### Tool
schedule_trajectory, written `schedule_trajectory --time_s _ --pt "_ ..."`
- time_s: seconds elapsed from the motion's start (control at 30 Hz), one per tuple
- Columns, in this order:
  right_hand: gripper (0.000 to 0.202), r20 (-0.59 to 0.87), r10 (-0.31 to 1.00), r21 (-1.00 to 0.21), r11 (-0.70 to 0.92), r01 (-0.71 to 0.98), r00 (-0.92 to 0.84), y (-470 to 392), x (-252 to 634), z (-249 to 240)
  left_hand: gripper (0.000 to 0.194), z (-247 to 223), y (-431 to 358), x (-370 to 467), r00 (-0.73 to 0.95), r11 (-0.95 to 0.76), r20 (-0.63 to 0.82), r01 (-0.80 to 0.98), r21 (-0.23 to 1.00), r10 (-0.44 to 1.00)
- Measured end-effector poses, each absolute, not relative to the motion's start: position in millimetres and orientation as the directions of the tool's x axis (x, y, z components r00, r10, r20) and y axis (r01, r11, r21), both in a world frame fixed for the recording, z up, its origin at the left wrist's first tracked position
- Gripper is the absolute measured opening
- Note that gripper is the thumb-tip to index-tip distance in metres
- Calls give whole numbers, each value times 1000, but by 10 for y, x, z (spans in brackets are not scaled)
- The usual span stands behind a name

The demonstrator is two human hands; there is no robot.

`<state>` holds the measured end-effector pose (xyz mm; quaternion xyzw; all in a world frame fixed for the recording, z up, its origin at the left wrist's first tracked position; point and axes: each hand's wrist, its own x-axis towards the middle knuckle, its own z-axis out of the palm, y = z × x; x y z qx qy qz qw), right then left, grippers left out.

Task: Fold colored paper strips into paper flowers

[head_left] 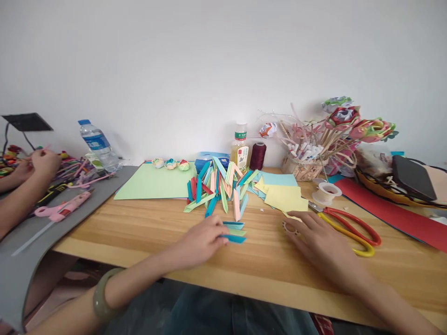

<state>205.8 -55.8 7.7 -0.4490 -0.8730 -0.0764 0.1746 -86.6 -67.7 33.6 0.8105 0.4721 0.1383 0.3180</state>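
My left hand (204, 239) rests near the table's front edge, its fingers closed on the left ends of a few folded paper strips (235, 232) in blue and green. Behind it lies a heap of folded strips (223, 184) in blue, green, red and pink. On the right, my right hand (316, 239) lies on the wood with its fingers apart and nothing held. Yellow paper (287, 198) is just beyond its fingertips. Scissors (349, 228) with red and yellow handles lie to its right.
Green sheets (159, 184) bear three small paper flowers. A drink bottle (240, 149), a dark thread spool (258, 157) and a basket (302, 168) of paper flowers stand by the wall. Another person's hands (44, 163) are at the left, near a pink glue gun (64, 208).
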Motion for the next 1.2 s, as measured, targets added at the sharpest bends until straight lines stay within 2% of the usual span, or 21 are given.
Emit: schedule_trajectory --time_s 0.07,0.13,0.3,0.5,0.63,0.77,0.9,1.03,1.2 --pt "25 410 742 -57 601 797 -530 -555 1992 116 23 288 -794 -785 566 -457 -87 739 494 820" --pt "23 411 713 -110 657 746 -568 -566 1845 157 22 241 -847 -723 567 -489 -61 755 436 821" --pt "21 408 674 -205 725 657 -616 -497 1525 202 8 153 -788 -714 462 -393 -29 785 479 887" --pt "23 390 705 -234 698 677 -592 -306 1444 207 20 153 -716 -829 419 -398 93 735 549 903" --pt "24 359 737 -250 668 701 -573 -193 1439 218 16 237 -570 -974 296 -358 204 722 592 933" --pt "25 313 741 -266 669 694 -595 -86 1422 247 14 318 -381 -1119 213 -293 202 740 605 956" --pt "19 235 703 -302 710 636 -672 -99 1318 299 14 324 -304 -1174 322 -342 130 783 521 938" --pt "18 102 697 -267 707 655 -710 -177 1163 335 28 245 -308 -1158 460 -456 85 805 379 884" --pt "17 16 694 -167 712 682 -720 -171 1045 322 10 97 -300 -1108 504 -512 107 811 282 857"
